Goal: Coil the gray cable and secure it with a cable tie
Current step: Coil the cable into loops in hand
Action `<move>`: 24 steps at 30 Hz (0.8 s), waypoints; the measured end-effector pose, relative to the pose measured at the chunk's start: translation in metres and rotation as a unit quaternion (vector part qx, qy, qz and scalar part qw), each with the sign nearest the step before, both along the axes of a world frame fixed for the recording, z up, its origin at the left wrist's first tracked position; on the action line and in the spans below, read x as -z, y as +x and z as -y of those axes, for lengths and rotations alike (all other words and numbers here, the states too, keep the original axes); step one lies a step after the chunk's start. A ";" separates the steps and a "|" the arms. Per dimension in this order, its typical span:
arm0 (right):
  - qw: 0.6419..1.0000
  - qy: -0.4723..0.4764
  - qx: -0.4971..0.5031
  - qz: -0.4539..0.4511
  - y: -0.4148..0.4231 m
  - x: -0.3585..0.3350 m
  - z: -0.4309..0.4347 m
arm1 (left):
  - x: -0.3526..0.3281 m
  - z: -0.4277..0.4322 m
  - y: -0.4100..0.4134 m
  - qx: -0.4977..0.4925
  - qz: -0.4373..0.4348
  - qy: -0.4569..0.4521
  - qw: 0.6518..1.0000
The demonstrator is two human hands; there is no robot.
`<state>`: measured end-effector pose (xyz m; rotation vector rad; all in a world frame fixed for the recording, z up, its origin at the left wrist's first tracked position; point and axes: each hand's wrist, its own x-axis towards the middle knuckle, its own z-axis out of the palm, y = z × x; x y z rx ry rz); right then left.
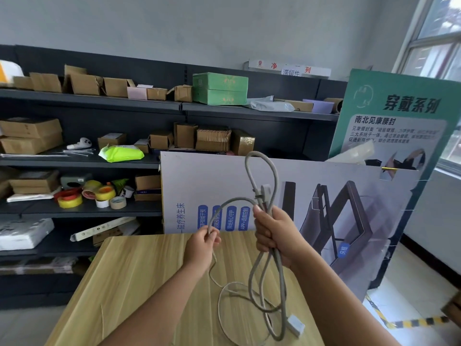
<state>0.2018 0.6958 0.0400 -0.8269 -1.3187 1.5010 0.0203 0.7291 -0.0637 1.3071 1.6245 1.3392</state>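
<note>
- Cable: gray, partly coiled; loops rise above and hang below my right hand, slack trailing on the table.
- Right hand: fist closed round the gathered loops, I judge to hold the coil's shape.
- Left hand: fingers pinched on the free strand, likely feeding the next loop.
- Cable tie: none seen at hand.

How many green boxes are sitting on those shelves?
2. One green box sits on top of the other green box, stacked on the top shelf near its middle. Others may be hidden behind the cardboard boxes.
</note>
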 end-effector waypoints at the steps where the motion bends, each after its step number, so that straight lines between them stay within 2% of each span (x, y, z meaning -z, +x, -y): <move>1: 0.999 0.017 0.045 0.022 0.004 0.002 -0.004 | -0.007 0.001 -0.003 -0.009 0.022 0.030 0.999; 3: 0.991 0.042 0.107 0.073 0.011 0.007 -0.011 | -0.026 0.004 -0.008 -0.026 0.077 0.083 0.993; 7: 0.972 0.047 0.137 0.188 0.002 0.020 -0.013 | -0.073 0.012 -0.001 -0.038 0.132 0.143 0.980; 12: 0.982 0.039 0.090 0.160 -0.025 0.028 -0.007 | -0.111 0.024 0.023 0.015 0.183 0.136 0.974; 15: 0.986 0.050 0.031 0.154 -0.028 0.026 -0.001 | -0.117 0.029 0.031 0.029 0.159 0.140 0.977; 18: 0.979 0.054 0.065 0.184 -0.030 0.027 0.002 | -0.112 0.026 0.028 0.038 0.134 0.145 0.980; 22: 0.951 0.094 0.108 0.274 -0.029 0.027 -0.001 | -0.103 0.027 0.019 0.084 0.110 0.172 0.975; 24: 0.961 0.087 0.097 0.245 -0.028 0.026 -0.004 | -0.094 0.029 0.013 0.076 0.095 0.186 0.975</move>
